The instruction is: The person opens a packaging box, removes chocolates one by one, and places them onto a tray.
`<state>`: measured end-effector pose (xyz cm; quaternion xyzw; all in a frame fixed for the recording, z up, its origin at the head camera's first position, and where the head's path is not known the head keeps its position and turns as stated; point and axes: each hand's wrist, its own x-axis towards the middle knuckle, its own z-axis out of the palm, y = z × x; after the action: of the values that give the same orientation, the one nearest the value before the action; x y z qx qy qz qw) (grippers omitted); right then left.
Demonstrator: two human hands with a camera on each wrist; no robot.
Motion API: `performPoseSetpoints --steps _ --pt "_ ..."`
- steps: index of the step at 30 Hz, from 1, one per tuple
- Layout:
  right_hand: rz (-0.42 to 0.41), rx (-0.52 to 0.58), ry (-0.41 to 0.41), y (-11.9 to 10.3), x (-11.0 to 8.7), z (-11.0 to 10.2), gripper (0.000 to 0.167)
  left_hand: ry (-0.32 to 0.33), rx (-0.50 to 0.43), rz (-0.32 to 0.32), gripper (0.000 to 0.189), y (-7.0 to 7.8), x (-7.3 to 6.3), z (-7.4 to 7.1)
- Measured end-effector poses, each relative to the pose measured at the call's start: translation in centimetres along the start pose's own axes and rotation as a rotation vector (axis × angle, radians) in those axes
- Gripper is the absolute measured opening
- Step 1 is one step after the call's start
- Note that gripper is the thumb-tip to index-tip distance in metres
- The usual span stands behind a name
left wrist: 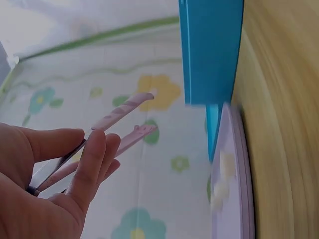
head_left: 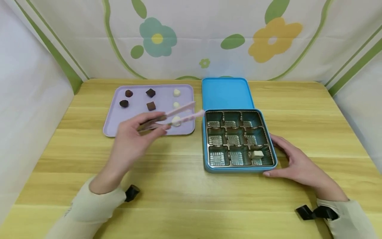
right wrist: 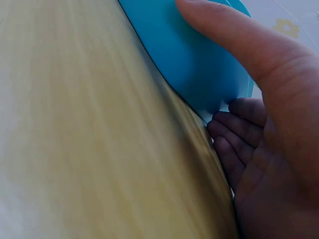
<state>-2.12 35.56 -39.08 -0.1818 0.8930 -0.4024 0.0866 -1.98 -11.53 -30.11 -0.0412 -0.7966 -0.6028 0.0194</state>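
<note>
My left hand point(head_left: 129, 141) holds a pair of tongs point(head_left: 186, 117) with pale pink arms, pinched between thumb and fingers. The tong tips stand apart with nothing between them, above the right edge of the lilac tray point(head_left: 111, 116) and close to the blue tin. At the tin's front right corner, my right hand point(head_left: 301, 166) grips the blue tin point(head_left: 238, 170), thumb along the front wall and fingers against the right side. A gold divided insert point(head_left: 226, 145) fills the tin. Its front right compartment contains a white chocolate cube point(head_left: 257, 154); the other compartments look bare.
On the tray lie two rounded dark chocolates point(head_left: 124, 103), two square brown ones point(head_left: 151, 106) and white pieces point(head_left: 177, 92) in a column, partly behind the tongs. The tin's blue lid point(head_left: 226, 93) lies behind it. A flowered cloth point(head_left: 191, 39) hangs at the back.
</note>
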Motion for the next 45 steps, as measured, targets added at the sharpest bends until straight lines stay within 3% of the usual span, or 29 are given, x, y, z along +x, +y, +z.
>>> performPoseSetpoints --steps 9,17,26,35,40,45 --pt "-0.014 -0.003 0.010 -0.2 0.2 0.0 0.126 -0.249 0.026 0.176 0.033 1.5 0.0 6.3" --pt "-0.004 0.000 0.006 -0.4 -0.2 0.0 0.125 -0.447 0.051 0.226 0.027 2.1 0.0 10.1" --pt "-0.011 -0.003 0.010 -0.3 -0.2 0.0 0.124 -0.556 0.183 0.260 0.026 4.4 0.3 12.0" --pt "-0.015 0.002 0.005 -0.3 -0.1 -0.1 0.123 -0.613 0.411 0.239 0.026 5.6 1.1 14.5" --pt "-0.014 0.015 0.002 -0.3 -0.1 -0.1 0.122 -0.676 0.573 0.278 0.026 6.6 1.8 16.0" --pt "-0.011 0.015 0.000 -0.3 -0.1 0.0 0.122 -0.686 0.580 0.291 0.017 6.6 2.0 16.1"
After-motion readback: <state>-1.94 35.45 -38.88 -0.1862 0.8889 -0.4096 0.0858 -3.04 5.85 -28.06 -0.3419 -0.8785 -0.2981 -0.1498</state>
